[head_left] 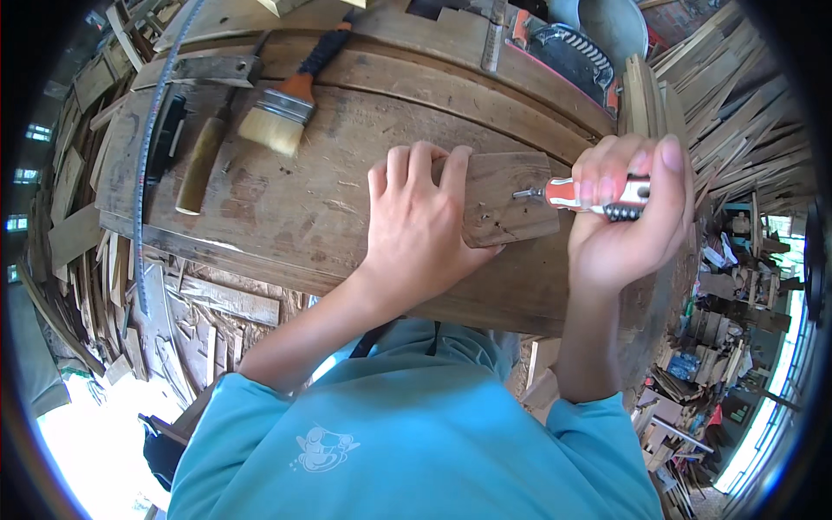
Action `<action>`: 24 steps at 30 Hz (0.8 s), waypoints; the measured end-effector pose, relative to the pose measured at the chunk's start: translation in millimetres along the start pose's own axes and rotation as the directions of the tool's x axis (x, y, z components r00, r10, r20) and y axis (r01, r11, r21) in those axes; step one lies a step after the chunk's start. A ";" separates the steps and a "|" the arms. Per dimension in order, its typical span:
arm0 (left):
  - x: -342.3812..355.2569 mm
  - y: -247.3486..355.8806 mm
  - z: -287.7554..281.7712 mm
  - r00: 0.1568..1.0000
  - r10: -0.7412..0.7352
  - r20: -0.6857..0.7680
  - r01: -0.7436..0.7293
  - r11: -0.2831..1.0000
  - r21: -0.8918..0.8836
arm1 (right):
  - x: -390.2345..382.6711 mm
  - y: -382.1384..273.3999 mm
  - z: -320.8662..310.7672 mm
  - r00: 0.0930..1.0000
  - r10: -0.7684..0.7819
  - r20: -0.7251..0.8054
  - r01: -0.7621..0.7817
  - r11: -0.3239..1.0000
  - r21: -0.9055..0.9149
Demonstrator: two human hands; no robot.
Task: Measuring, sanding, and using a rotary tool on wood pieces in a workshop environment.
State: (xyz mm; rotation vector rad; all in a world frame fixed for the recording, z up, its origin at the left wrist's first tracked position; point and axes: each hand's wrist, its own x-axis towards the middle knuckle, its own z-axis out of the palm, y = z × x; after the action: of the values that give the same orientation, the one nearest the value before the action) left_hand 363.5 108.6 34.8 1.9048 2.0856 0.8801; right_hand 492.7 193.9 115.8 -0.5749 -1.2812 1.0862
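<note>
A dark wooden block (507, 217) lies on the worn wooden bench (329, 208). My left hand (416, 204) is clamped over the block's left end, fingers at the far edge and thumb at the near one. In my right hand (628, 208) is a screwdriver-like tool (562, 192) with a red and white handle and a black ridged part. Its short metal shaft points left over the block's right part; whether the tip touches the wood I cannot tell.
Left on the bench lie a paint brush (282, 113), a wooden-handled tool (201, 165), a blue measuring tape (143, 173) and a metal-ended piece (208, 69). A black and orange tool (572, 56) sits at the far right. Scrap wood (737, 95) is piled around the bench.
</note>
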 end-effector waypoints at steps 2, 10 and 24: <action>-0.4 1.6 0.8 1.000 0.007 -0.004 -0.007 1.000 -0.005 | 10.5 -0.4 -18.9 0.969 0.034 0.244 -0.065 0.991 0.121; 1.2 2.9 -3.5 1.000 0.015 0.005 -0.015 1.000 0.017 | 74.7 2.3 -52.5 0.618 -0.186 0.764 0.308 0.951 -0.018; 4.2 1.7 -3.6 1.000 0.016 0.018 -0.016 0.999 -0.029 | 63.6 5.4 -34.7 0.470 0.053 0.881 -0.492 0.844 0.212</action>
State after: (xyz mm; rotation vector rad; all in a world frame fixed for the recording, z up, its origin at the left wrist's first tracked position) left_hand 362.4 111.5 39.6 1.9105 2.0385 0.8886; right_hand 518.9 259.7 132.4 0.2029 -1.7154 2.0528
